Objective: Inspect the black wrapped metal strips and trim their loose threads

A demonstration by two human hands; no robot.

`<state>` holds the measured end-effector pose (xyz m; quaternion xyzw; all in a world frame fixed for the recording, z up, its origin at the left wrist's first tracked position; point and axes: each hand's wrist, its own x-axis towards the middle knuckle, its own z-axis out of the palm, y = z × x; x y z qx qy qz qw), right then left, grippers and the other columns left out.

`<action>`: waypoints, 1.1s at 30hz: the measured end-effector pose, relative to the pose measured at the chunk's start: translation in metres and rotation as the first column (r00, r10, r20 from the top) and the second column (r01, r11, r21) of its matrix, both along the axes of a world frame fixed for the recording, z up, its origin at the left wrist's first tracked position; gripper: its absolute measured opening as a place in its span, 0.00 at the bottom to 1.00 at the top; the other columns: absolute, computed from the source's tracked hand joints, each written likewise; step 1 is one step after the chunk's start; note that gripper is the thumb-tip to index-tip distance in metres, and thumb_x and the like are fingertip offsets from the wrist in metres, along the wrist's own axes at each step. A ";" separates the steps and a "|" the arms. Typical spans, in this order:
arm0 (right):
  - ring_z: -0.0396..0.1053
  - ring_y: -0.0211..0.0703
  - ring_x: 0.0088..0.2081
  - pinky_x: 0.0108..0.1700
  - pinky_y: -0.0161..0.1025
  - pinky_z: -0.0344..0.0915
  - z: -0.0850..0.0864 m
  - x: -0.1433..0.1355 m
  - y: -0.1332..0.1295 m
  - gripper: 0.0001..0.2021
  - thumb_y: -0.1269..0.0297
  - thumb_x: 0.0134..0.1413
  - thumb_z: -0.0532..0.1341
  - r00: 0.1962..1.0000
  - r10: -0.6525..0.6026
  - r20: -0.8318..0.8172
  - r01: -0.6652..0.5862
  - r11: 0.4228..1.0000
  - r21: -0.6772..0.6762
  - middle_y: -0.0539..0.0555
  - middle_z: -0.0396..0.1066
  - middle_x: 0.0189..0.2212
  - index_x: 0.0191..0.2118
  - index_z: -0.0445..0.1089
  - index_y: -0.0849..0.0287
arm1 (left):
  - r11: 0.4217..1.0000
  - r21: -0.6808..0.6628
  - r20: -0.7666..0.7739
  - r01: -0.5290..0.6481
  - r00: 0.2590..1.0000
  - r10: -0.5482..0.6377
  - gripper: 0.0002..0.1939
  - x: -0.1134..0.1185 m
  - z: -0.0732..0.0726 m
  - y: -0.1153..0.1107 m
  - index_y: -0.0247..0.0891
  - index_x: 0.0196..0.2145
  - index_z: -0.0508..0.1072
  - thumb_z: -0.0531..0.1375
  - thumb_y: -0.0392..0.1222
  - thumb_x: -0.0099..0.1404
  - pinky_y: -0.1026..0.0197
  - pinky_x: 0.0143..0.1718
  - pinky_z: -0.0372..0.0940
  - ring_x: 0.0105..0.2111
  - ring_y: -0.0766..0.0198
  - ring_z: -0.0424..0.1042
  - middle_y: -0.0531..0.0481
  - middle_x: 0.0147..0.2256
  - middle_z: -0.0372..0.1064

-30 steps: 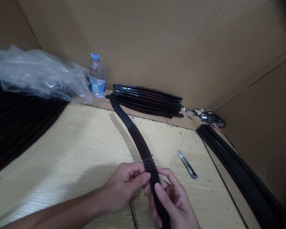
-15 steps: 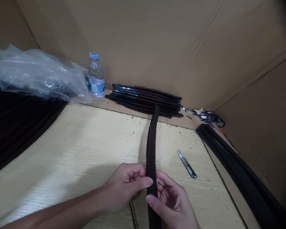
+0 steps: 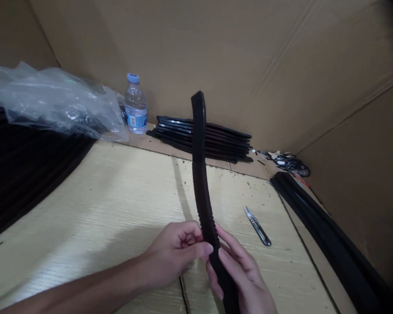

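A long, dark, slightly curved strip (image 3: 199,174) with ridged edges partway along rises from the bottom of the head view, its far end tilted up. My left hand (image 3: 183,246) pinches its left edge between thumb and fingers. On the other side, my right hand (image 3: 240,270) wraps round the lower part, thumb on top. The strip's near end runs out of the frame. Thread snips (image 3: 257,226) lie on the table to the right of my hands. Behind the strip, a stack of similar dark strips (image 3: 173,131) rests against the cardboard wall.
A water bottle (image 3: 136,107) stands left of the stack, beside crumpled clear plastic (image 3: 62,104). Dark ribbed material (image 3: 26,174) covers the left side. Long black strips (image 3: 321,226) lie along the right edge, near tangled cords (image 3: 291,163). Dark crumbs dot the pale table (image 3: 127,183).
The strip's far end has swung up and slightly left, its face turning. My right hand has shifted its hold on the lower part; my left hand has barely moved.
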<state>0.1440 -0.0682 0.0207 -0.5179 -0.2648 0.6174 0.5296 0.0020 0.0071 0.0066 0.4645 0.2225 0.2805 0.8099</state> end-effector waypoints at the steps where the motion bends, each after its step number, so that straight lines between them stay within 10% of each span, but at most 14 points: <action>1: 0.61 0.34 0.20 0.21 0.31 0.60 0.000 0.000 0.000 0.21 0.57 0.52 0.64 1.000 0.003 0.028 -0.004 1.000 0.030 0.51 0.71 0.24 0.52 0.68 0.52 | 1.000 -0.017 0.053 0.024 0.998 -0.023 0.11 0.001 0.000 0.000 0.32 0.32 0.70 0.61 0.44 0.60 0.61 0.32 0.62 0.27 0.64 0.69 0.49 0.27 0.69; 12: 0.72 0.46 0.42 0.47 0.40 0.67 -0.006 0.000 0.004 0.20 0.70 0.42 0.70 0.992 0.080 0.098 -0.092 0.987 0.128 0.55 0.76 0.40 0.45 0.71 0.55 | 1.000 0.026 -0.020 0.007 1.000 -0.006 0.07 0.000 0.005 0.000 0.33 0.36 0.74 0.61 0.39 0.60 0.63 0.37 0.62 0.33 0.63 0.70 0.48 0.32 0.73; 21: 0.70 0.40 0.29 0.32 0.33 0.67 -0.003 0.001 0.008 0.13 0.70 0.35 0.72 0.953 -0.011 0.304 -0.014 0.997 0.078 0.50 0.73 0.25 0.28 0.68 0.60 | 0.998 0.059 -0.064 0.028 0.998 -0.024 0.09 -0.002 0.009 -0.002 0.33 0.36 0.76 0.59 0.41 0.62 0.64 0.36 0.61 0.34 0.63 0.69 0.47 0.32 0.72; 33: 0.61 0.28 0.15 0.16 0.25 0.55 -0.002 -0.004 0.002 0.15 0.53 0.56 0.59 0.998 0.062 0.011 -0.062 0.998 0.030 0.47 0.70 0.20 0.30 0.55 0.57 | 0.996 0.050 -0.077 0.077 0.994 -0.073 0.13 -0.001 0.010 -0.001 0.31 0.33 0.72 0.59 0.46 0.62 0.64 0.28 0.59 0.25 0.64 0.69 0.48 0.24 0.69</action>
